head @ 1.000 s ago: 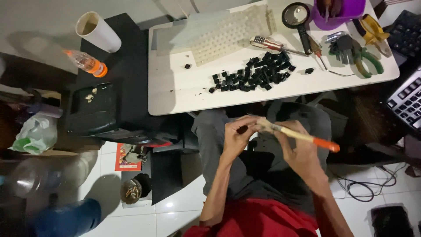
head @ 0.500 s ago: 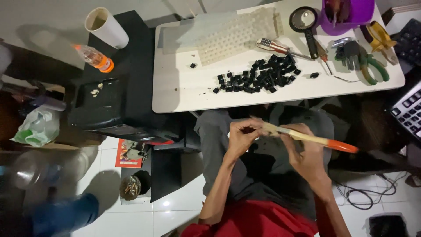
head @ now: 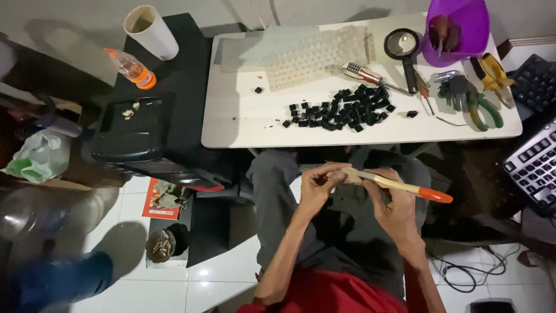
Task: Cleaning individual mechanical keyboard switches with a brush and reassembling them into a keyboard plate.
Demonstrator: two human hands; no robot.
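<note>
Head view | right hand [head: 389, 200] closed around brush [head: 399, 186] over lap | left hand [head: 317, 184] pinches its bristle end, as a second ago: cleaning continues | black keycaps [head: 341, 110] stay on far counter [head: 243, 124]

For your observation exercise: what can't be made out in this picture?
Head view only:
- Brush bristles: covered by the left hand and right hand.
- Purple bowl contents: too small.
- Keyboard: cut off by the right edge.
- Bottle at left: blurred.
</note>
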